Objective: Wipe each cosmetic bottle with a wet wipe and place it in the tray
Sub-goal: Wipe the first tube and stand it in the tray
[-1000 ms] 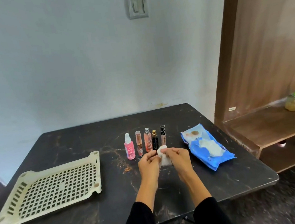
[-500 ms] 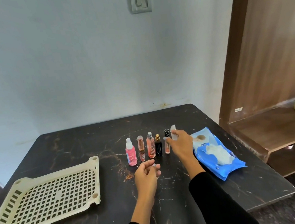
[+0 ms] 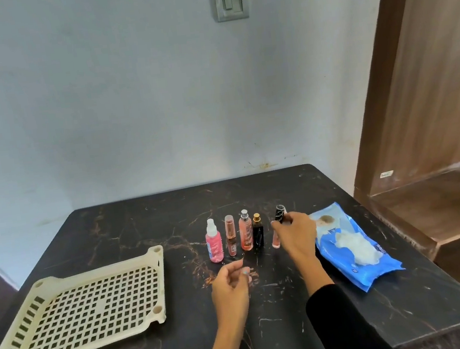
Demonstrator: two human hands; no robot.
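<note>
The right hand pinches the black cap of a thin lip gloss tube with its fingertips, and the tube looks tipped a little. I cannot tell if a wipe is tucked in that grip too. The tube stands last in a short row, on the side next to the blue wet wipe pack. Going away from the tube along the row are a black perfume bottle, a tall peach spray bottle, a thin pink tube and a pink spray bottle. The left hand hangs just in front of the row, fingers loosely bent and holding nothing. The cream tray with holes sits well apart from the tube, past the whole row, on the dark desk. The tube looks light, hard and smooth, so it may slip when wet. Holding it by the cap or round the middle seems best. It could knock over its neighbours.
</note>
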